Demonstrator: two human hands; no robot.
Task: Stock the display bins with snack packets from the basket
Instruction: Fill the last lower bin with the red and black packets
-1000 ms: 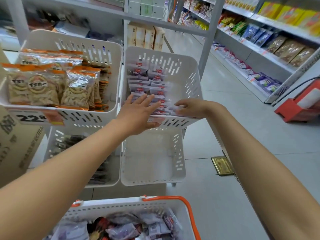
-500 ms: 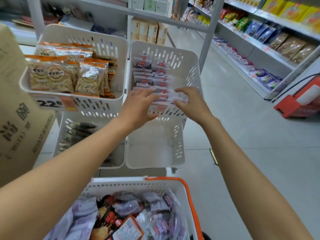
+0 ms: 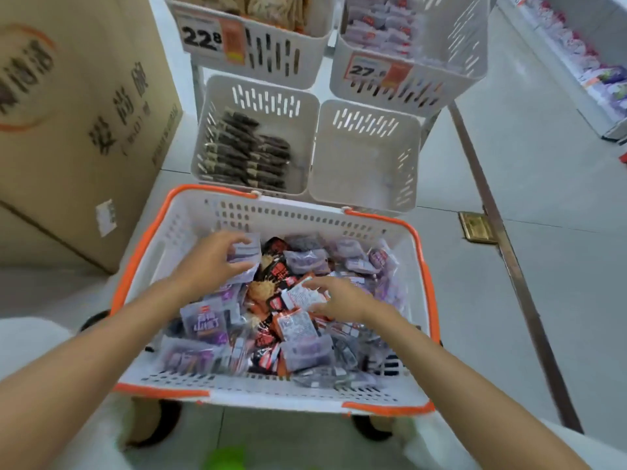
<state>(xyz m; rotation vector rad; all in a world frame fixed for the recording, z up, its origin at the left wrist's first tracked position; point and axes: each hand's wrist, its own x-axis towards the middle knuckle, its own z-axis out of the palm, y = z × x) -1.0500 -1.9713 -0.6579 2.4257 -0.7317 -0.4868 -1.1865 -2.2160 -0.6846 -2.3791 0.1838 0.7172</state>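
Head view looks down into a white basket (image 3: 271, 217) with orange rim and handles, at 6 o'clock in the frame. It is heaped with snack packets: pale purple ones (image 3: 307, 354) mostly toward 3 and 7 o'clock of the heap, red-and-black ones (image 3: 276, 269) through the middle.

At 12 o'clock stand four slotted white display bins in two tiers. The upper left bin (image 3: 288, 62) holds tan packets (image 3: 264, 5) and carries a price tag reading 22.8 (image 3: 203, 35). The upper right bin (image 3: 424, 89) holds pale packets with red marks (image 3: 380, 32) and a tag starting 27 (image 3: 369, 71). The lower left bin (image 3: 258, 93) has rows of dark packets (image 3: 247, 154); the lower right bin (image 3: 403, 130) shows its pale bottom.

A printed cardboard box (image 3: 84, 113) fills 10 o'clock. Grey floor tiles (image 3: 543, 198) spread to 3 o'clock, with a brass floor plate (image 3: 476, 227) just beside a dark metal strip (image 3: 509, 259). A store shelf of packets (image 3: 583, 56) sits at 2 o'clock.

Both bare arms reach in from 6 o'clock. The left hand (image 3: 210, 262), at 11 o'clock of the heap, grasps a pale purple packet (image 3: 246, 252) between curled fingers and thumb. The right hand (image 3: 342, 300) lies over the middle of the heap, fingers pointing toward 9 o'clock and touching a red-and-white packet (image 3: 298, 296); I cannot tell whether it grips it.
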